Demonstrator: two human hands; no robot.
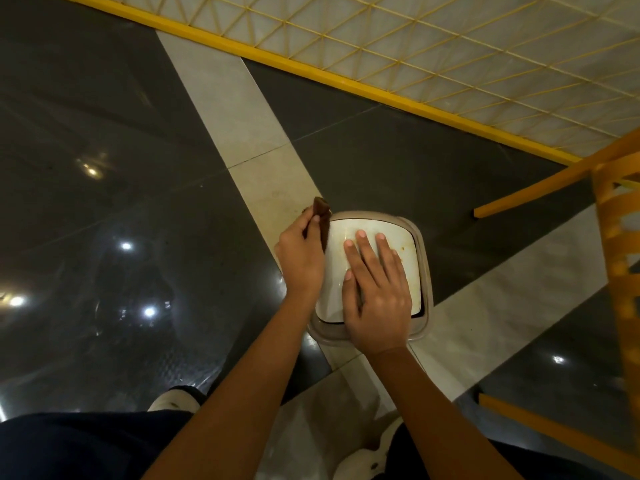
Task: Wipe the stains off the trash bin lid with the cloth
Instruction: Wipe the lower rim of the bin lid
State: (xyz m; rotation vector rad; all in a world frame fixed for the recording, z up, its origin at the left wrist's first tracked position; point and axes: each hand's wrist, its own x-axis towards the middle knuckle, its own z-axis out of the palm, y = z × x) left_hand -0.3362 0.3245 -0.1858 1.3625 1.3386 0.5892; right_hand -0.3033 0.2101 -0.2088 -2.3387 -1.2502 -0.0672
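A small trash bin stands on the floor below me, with a white swing lid [337, 268] set in a beige rim [425, 271]. Faint orange stains show near the lid's right edge. My right hand [375, 289] lies flat on the lid with its fingers straight and spread. At the lid's left edge, my left hand [300, 258] grips a dark brown cloth [322, 220]. The cloth sticks up past the fingers and touches the lid's far left corner.
The floor is glossy dark tile crossed by pale tile strips [242, 112]. A yellow-framed lattice panel [450, 46] runs along the back. An orange chair [616, 237] stands at the right, one leg close to the bin. My shoes [173, 401] show at the bottom.
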